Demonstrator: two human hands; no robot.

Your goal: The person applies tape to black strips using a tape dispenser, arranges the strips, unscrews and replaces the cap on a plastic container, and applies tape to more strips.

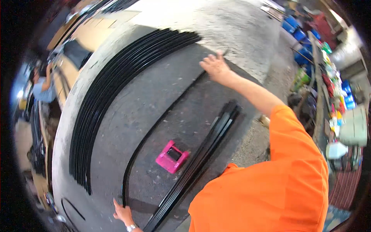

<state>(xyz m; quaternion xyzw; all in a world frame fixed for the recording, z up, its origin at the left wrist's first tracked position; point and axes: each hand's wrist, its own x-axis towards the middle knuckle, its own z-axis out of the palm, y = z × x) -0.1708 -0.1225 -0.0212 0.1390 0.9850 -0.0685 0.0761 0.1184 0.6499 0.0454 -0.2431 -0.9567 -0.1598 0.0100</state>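
A single long black strip (148, 133) runs in a slight curve across the dark tabletop (131, 98). At its lower end my left hand (123, 214), with a watch on the wrist, pinches the strip, index finger extended. My right hand (217, 69) closes over the upper end; a small dark tip sticks out past its fingers. Between this strip and a straight bundle of glossy black strips (193, 164) sits a pink box-like holder (168, 159) with a dark piece inside. Beyond lies a broad curved row of black strips (112, 87) side by side.
Another person (43, 87) works at a bench at the far left. Blue containers (303, 54), a white jug (336, 150) and mixed clutter line the right side. A thin black loop (73, 208) lies at the lower-left table edge.
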